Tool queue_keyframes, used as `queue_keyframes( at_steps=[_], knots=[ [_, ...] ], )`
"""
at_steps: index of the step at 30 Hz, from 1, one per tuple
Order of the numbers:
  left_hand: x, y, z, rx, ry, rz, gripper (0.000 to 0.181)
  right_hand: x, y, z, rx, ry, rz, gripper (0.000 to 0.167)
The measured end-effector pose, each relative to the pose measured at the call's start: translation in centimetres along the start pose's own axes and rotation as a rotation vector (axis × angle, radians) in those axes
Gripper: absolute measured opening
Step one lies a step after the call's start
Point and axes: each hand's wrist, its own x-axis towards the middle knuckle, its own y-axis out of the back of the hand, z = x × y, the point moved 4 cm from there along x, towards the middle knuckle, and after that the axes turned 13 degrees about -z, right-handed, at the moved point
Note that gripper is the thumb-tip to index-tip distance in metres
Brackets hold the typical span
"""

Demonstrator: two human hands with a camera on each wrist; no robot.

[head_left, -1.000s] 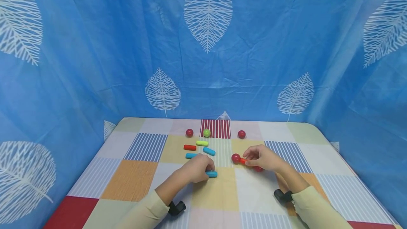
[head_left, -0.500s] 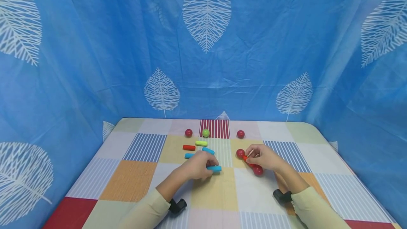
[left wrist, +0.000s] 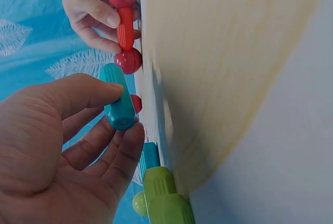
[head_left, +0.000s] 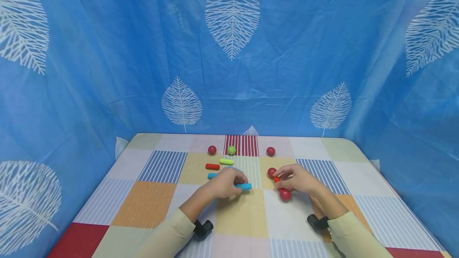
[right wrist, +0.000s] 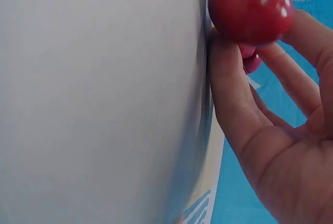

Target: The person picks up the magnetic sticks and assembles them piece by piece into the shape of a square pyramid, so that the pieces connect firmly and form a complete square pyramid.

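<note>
Between thumb and fingers, my left hand (head_left: 226, 183) pinches a blue stick (head_left: 244, 186); the left wrist view shows this blue stick (left wrist: 119, 99) held beside the table surface. My right hand (head_left: 297, 178) pinches a red stick (head_left: 276, 180) that has a red ball (head_left: 271, 172) at its far end and another red ball (head_left: 285, 194) at its near end. In the left wrist view the red stick (left wrist: 125, 28) joins both balls. A red ball (right wrist: 251, 8) fills the top of the right wrist view, against the right fingers.
Beyond my left hand lie a red stick (head_left: 212, 167), a yellow-green stick (head_left: 226, 162) and partly hidden blue sticks. Farther back are a red ball (head_left: 212, 150), a green ball (head_left: 231, 150) and another red ball (head_left: 270, 151). A blue curtain (head_left: 279, 71) surrounds the patchwork-covered table (head_left: 244, 218).
My left hand has lifted the blue stick a little and moved it rightward and away. In my right hand, the red stick with its two balls has turned, the near ball swinging left.
</note>
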Motion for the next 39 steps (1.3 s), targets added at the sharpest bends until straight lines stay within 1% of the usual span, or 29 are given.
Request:
queue_keyframes(
  at_steps=[2,7,9,15,18,24,29,34,36,39],
  knots=[
    [0.2,0.1,0.0,-0.006,0.002,0.002,0.023,0.0,0.0,0.0,0.006,-0.001,0.002,0.032],
    [0.9,0.2,0.0,-0.024,0.012,0.002,0.022,-0.1,0.0,0.2,-0.012,-0.023,0.034,0.034],
    [1.1,0.2,0.0,-0.037,0.019,0.003,0.022,-0.1,0.0,0.2,-0.002,-0.032,0.044,0.034],
    [1.5,0.1,-0.1,-0.067,0.029,0.018,0.021,-0.3,-0.2,0.2,0.060,-0.042,0.046,0.034],
    [1.6,0.2,-0.1,-0.074,0.028,0.028,0.021,-0.3,-0.2,0.2,0.065,-0.049,0.046,0.035],
    [2.1,0.3,0.0,-0.069,0.012,0.034,0.020,-0.3,-0.4,0.0,0.074,-0.031,0.030,0.035],
    [2.8,0.3,0.1,-0.094,0.024,0.026,0.022,-0.3,-0.4,-0.1,0.071,-0.046,0.041,0.034],
    [3.6,0.3,0.0,-0.129,-0.005,0.009,0.024,-0.3,-0.4,0.0,0.071,-0.049,0.034,0.036],
    [4.0,0.3,-0.1,-0.147,-0.028,0.003,0.023,-0.3,-0.4,0.1,0.073,-0.036,0.020,0.037],
    [4.5,0.3,-0.3,-0.172,-0.041,-0.003,0.022,-0.4,-0.4,0.1,0.070,-0.021,0.011,0.038]
  ],
)
